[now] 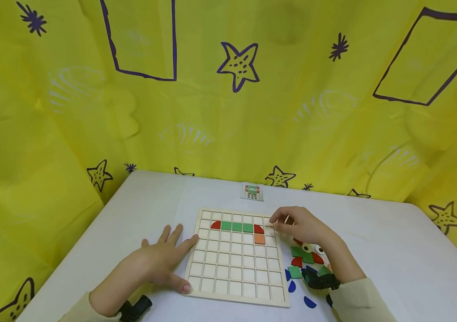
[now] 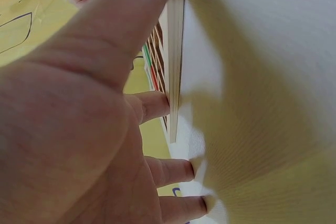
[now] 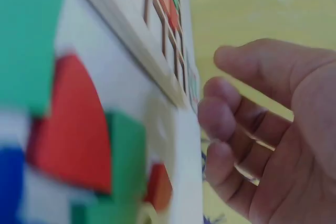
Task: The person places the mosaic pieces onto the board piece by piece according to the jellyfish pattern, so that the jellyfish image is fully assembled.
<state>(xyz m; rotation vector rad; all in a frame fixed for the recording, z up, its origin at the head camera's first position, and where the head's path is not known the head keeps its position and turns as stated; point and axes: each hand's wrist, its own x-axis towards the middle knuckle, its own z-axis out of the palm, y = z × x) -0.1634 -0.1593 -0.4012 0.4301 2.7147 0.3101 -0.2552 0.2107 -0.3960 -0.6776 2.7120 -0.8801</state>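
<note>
A wooden grid board [image 1: 224, 273] lies on the white table. In one of its upper rows, three green squares [image 1: 237, 227] sit between two red quarter-circle pieces [image 1: 215, 225], and an orange square [image 1: 259, 239] lies below the right-hand one. Fingers spread, the left hand [image 1: 153, 264] rests at the board's left side; its thumb and index finger touch the frame. Over the board's upper right edge hovers the right hand [image 1: 302, 226]. In the right wrist view its fingers [image 3: 218, 116] are loosely bent, with nothing seen between them and the thumb.
Loose green, red and blue pieces [image 1: 294, 272] are heaped right of the board, partly under the right forearm. Some blue ones [image 1: 309, 302] lie nearer the front. A small pattern card [image 1: 252, 191] lies behind the board. A yellow curtain [image 1: 196, 112] hangs along the table's back.
</note>
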